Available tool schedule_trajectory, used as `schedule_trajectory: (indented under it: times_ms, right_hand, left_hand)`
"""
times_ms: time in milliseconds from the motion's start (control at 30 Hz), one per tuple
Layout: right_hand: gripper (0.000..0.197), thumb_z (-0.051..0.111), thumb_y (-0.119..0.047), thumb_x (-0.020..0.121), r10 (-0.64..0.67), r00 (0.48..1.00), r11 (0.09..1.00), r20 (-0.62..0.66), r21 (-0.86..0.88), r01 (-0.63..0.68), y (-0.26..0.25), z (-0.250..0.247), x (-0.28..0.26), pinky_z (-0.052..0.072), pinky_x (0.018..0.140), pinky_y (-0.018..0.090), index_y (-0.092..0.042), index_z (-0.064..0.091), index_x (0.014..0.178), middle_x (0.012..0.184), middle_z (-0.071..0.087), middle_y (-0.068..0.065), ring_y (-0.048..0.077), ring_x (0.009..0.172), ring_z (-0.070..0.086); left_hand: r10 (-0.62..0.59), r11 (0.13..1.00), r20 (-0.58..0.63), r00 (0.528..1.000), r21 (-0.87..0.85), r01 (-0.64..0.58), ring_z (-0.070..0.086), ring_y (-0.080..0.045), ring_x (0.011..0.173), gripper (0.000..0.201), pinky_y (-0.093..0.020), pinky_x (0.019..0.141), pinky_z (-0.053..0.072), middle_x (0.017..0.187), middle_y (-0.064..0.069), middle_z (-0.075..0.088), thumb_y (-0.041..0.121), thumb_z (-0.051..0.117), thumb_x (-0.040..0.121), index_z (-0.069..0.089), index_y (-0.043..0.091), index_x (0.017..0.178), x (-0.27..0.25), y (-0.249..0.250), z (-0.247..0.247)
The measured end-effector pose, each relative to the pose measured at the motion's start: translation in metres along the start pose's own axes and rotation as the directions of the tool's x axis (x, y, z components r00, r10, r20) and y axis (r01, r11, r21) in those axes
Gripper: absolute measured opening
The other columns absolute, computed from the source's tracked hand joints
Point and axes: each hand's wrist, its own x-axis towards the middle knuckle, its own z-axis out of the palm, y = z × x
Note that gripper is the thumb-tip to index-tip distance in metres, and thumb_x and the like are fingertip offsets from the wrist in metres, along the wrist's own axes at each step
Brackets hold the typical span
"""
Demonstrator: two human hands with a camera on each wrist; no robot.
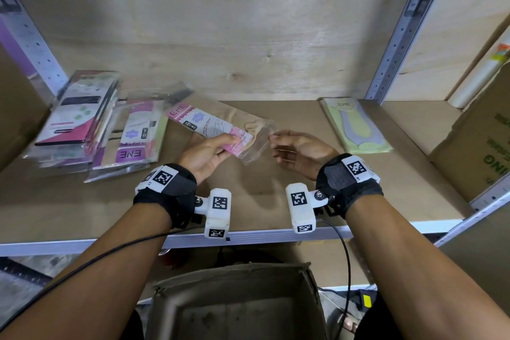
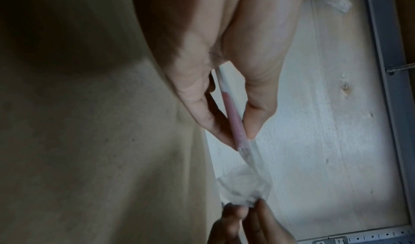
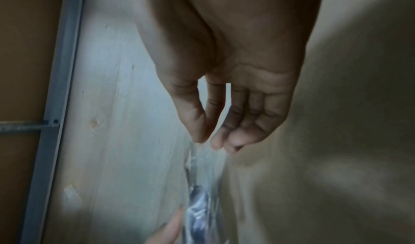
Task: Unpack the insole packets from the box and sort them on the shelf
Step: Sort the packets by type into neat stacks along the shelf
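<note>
Holding the pink insole packet [image 1: 218,130] up over the shelf [image 1: 276,196], the left hand [image 1: 205,156] pinches its printed end between thumb and fingers, probably so the label faces up for checking which pile it belongs to. The right hand [image 1: 299,150] has its fingertips closing on the clear plastic flap at the other end, looks like steadying or flattening it. Similar pink and purple packets [image 1: 132,141] sit stacked at the left, a green packet [image 1: 356,125] lies apart on the right, so colours are being kept separate. The box [image 1: 237,306] below looks nearly empty.
</note>
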Motion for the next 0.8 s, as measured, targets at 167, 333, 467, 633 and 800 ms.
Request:
schedule_trajectory:
  times_ms: [167, 333, 467, 633, 800]
  right_hand:
    - [0.02, 0.072, -0.009, 0.086, 0.04, 0.999, 0.996, -0.006, -0.076, -0.04, 0.0027, 0.0009, -0.0009, 0.047, 0.058, 0.025, -0.009, 0.063, 0.104, 0.073, 0.057, 0.004, 0.015, 0.061, 0.054]
    - [0.019, 0.058, 0.001, 0.093, 0.057, 0.996, 0.992, 0.062, 0.111, -0.064, -0.001, 0.0035, -0.0024, 0.061, 0.065, 0.028, 0.002, 0.063, 0.112, 0.084, 0.072, 0.013, 0.02, 0.072, 0.072]
    - [0.015, 0.047, 0.001, 0.097, 0.069, 0.997, 0.966, 0.044, 0.246, -0.078, -0.0042, 0.0013, -0.0021, 0.061, 0.061, 0.031, 0.006, 0.061, 0.103, 0.081, 0.074, 0.019, 0.025, 0.07, 0.075]
    - [0.031, 0.06, -0.031, 0.097, 0.113, 0.993, 0.979, 0.02, 0.169, -0.115, -0.0045, -0.0033, 0.0003, 0.062, 0.064, 0.037, 0.0, 0.066, 0.094, 0.086, 0.074, 0.023, 0.03, 0.076, 0.075]
    - [0.033, 0.073, -0.015, 0.087, 0.046, 0.997, 0.999, 0.054, -0.01, -0.045, -0.0032, -0.0039, -0.0025, 0.061, 0.068, 0.03, 0.004, 0.064, 0.113, 0.1, 0.074, 0.018, 0.023, 0.08, 0.074]
  left_hand:
    - [-0.052, 0.998, 0.068, 0.996, 0.027, 0.05, 0.064, -0.033, 0.119, 0.031, -0.036, 0.09, 0.059, 0.126, -0.023, 0.065, -0.015, 0.058, 0.087, 0.06, -0.001, 0.115, -0.0054, 0.001, 0.0038]
    - [-0.058, 0.992, 0.098, 0.994, 0.121, 0.046, 0.07, -0.029, 0.11, 0.053, -0.034, 0.082, 0.06, 0.127, -0.025, 0.065, -0.015, 0.06, 0.087, 0.045, -0.009, 0.137, -0.008, -0.0006, 0.0051]
    - [-0.034, 0.983, 0.104, 0.994, 0.182, 0.014, 0.071, -0.029, 0.109, 0.059, -0.034, 0.08, 0.06, 0.116, -0.018, 0.071, -0.015, 0.065, 0.084, 0.043, -0.005, 0.138, -0.0073, -0.0009, 0.0028]
    - [-0.046, 0.951, 0.082, 0.996, 0.308, 0.019, 0.071, -0.023, 0.11, 0.075, -0.035, 0.081, 0.061, 0.125, -0.012, 0.069, -0.011, 0.073, 0.079, 0.039, 0.008, 0.143, -0.0039, -0.0027, -0.0029]
    - [-0.097, 0.91, 0.104, 0.99, 0.413, 0.046, 0.072, -0.016, 0.106, 0.082, -0.033, 0.079, 0.062, 0.114, 0.003, 0.075, 0.005, 0.079, 0.07, 0.041, 0.022, 0.141, -0.0055, -0.0047, -0.0023]
